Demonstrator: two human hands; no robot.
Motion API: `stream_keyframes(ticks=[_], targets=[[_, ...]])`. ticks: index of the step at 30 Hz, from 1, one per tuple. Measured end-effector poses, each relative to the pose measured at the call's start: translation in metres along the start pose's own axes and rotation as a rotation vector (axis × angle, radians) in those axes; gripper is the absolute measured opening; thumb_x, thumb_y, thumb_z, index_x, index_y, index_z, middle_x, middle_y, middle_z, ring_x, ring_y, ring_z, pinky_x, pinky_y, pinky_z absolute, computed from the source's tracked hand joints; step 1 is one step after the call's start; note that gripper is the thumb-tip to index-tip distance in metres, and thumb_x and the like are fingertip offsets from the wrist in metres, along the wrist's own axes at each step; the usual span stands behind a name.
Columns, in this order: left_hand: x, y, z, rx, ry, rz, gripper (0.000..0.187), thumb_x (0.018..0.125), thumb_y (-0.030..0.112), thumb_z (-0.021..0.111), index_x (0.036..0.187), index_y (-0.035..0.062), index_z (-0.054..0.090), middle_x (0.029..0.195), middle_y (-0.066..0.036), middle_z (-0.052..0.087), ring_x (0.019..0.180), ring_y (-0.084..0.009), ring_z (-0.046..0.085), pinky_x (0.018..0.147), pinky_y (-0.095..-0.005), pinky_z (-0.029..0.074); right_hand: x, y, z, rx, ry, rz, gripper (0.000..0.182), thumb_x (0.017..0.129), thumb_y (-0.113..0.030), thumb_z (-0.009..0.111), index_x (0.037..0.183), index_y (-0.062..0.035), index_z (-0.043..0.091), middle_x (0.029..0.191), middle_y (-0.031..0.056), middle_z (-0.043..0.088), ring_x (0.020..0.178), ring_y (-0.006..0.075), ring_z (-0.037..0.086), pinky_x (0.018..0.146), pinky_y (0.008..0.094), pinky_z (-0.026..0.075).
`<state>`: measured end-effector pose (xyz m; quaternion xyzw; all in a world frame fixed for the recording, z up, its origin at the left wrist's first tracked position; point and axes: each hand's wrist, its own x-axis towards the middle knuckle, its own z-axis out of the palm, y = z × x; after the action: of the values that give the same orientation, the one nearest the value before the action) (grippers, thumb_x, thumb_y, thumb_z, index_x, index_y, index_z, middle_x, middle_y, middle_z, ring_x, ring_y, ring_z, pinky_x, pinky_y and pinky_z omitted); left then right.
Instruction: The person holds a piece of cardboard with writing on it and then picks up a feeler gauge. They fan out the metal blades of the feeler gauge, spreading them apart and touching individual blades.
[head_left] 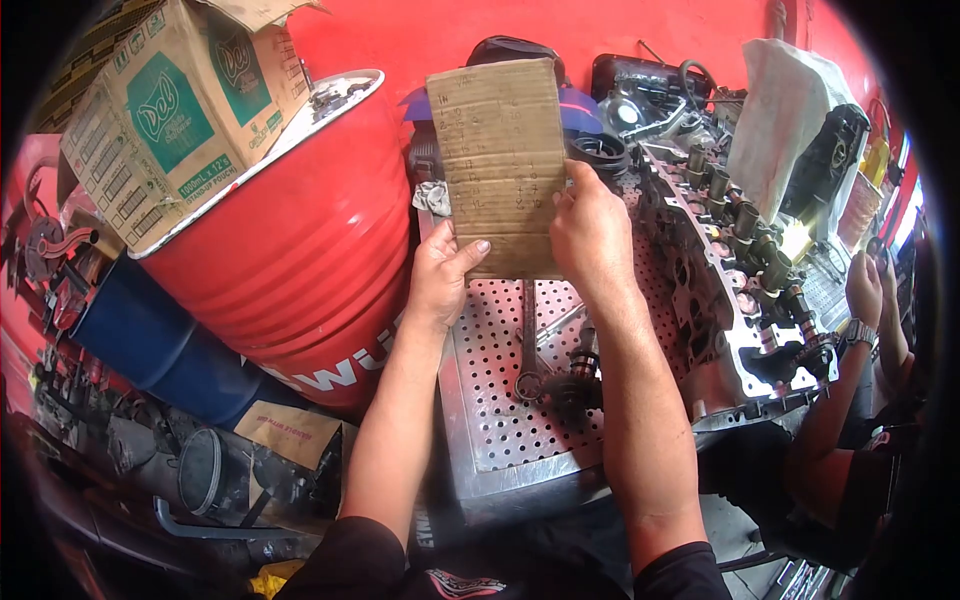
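A piece of brown cardboard (500, 150) with handwritten columns of figures is held upright in front of me, above a perforated metal bench (500, 420). My left hand (447, 275) grips its lower left edge, thumb on the front face. My right hand (592, 225) is closed on the lower right edge. Below the cardboard, a wrench (529, 340) lies on the bench, with a camshaft (580, 370) beside it, partly hidden by my right forearm. To the right rests a cylinder head (740, 290) with several round parts and a shaft along its top.
A red drum (300, 230) bearing a cardboard box (185, 110) stands at the left, with a blue drum (160, 330) behind. Dark engine parts (650, 95) crowd the bench's far end. At the right edge, another person's hand (865, 290) is raised near the cylinder head.
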<state>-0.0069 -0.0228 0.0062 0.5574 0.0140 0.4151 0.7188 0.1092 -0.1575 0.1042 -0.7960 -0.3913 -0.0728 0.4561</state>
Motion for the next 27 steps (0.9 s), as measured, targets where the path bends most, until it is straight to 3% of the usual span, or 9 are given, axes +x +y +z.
stream_keyframes(ticks=[6,9,12,15,19,27], targets=[[0.000,0.000,0.003,-0.030,0.006,-0.015,0.038,0.092,-0.002,0.060,0.130,-0.0022,0.051,0.124,-0.014,0.064,0.113,-0.0203,0.062,0.103,-0.0367,0.046,0.001,0.007,0.008,0.007,0.051,-0.074,0.043,0.091,-0.006,0.055,0.133,0.0044,0.053,0.107,0.0277,0.068,0.105,0.0401,0.065,0.093,0.0452,0.050],[-0.001,0.003,0.006,-0.037,0.013,-0.026,0.036,0.093,-0.001,0.060,0.128,-0.0017,0.051,0.123,-0.014,0.065,0.111,-0.0205,0.063,0.100,-0.0366,0.049,0.001,0.004,0.007,-0.001,0.001,-0.030,0.049,0.090,-0.006,0.056,0.137,0.0036,0.048,0.116,0.0289,0.065,0.112,0.0403,0.063,0.098,0.0448,0.048],[-0.001,0.002,0.006,-0.024,0.043,0.013,0.034,0.093,0.000,0.060,0.127,-0.0015,0.052,0.122,-0.014,0.065,0.110,-0.0205,0.064,0.096,-0.0362,0.051,0.000,0.009,0.012,0.077,0.089,-0.093,0.056,0.088,-0.007,0.058,0.141,0.0022,0.043,0.129,0.0287,0.057,0.122,0.0410,0.055,0.104,0.0452,0.045],[-0.001,0.003,0.006,-0.015,0.073,0.011,0.035,0.093,0.001,0.061,0.127,-0.0015,0.051,0.122,-0.014,0.065,0.109,-0.0203,0.064,0.096,-0.0363,0.051,-0.002,0.011,0.013,-0.001,0.140,-0.196,0.062,0.087,-0.009,0.058,0.144,0.0019,0.036,0.131,0.0282,0.050,0.121,0.0425,0.053,0.100,0.0480,0.047],[-0.001,0.003,0.005,0.010,0.051,-0.001,0.035,0.093,0.001,0.062,0.127,-0.0015,0.051,0.122,-0.013,0.065,0.109,-0.0202,0.064,0.097,-0.0363,0.051,-0.003,0.008,0.012,-0.011,0.069,-0.137,0.058,0.087,-0.008,0.063,0.141,0.0011,0.043,0.132,0.0265,0.053,0.125,0.0427,0.050,0.104,0.0477,0.044],[-0.002,0.005,0.005,-0.028,0.046,-0.035,0.033,0.094,0.000,0.060,0.126,-0.0017,0.052,0.121,-0.014,0.065,0.109,-0.0212,0.064,0.097,-0.0372,0.051,0.000,0.009,0.013,0.072,0.051,-0.164,0.056,0.084,0.000,0.050,0.139,0.0010,0.044,0.124,0.0282,0.059,0.119,0.0408,0.057,0.101,0.0474,0.045]])
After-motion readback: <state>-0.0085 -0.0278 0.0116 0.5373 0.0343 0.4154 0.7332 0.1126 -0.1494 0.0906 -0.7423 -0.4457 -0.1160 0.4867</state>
